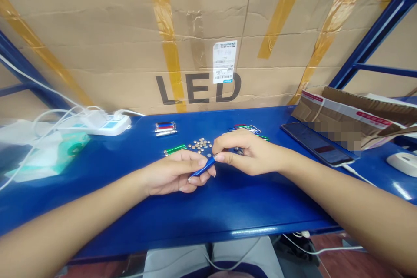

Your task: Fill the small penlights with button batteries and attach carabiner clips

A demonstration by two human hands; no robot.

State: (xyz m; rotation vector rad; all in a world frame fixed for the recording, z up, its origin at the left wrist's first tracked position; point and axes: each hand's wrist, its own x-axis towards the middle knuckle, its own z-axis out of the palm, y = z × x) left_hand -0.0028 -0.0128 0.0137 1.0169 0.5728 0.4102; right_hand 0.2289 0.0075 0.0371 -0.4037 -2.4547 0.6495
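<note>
My left hand [177, 171] is closed on a slim blue metal tube [204, 168], which looks like a mini flashlight body and tilts up to the right. At the tube's upper end, my right hand [249, 152] pinches with thumb and forefinger; whatever is between those fingertips is too small to make out. Just behind the hands lies a loose cluster of button cells [201, 142]. A green tube [176, 149] rests beyond my left hand. Small dark shiny parts [239, 150] are partly hidden by my right hand, with coloured carabiners [249, 128] behind it.
Several coloured tubes [165, 129] lie in a row at the back of the blue table [195, 213]. On the left are a power strip [107, 126] and a green-white plastic bag [52, 156]. A phone [316, 143], an open cardboard box [339, 117] and a white mouse [403, 163] sit right.
</note>
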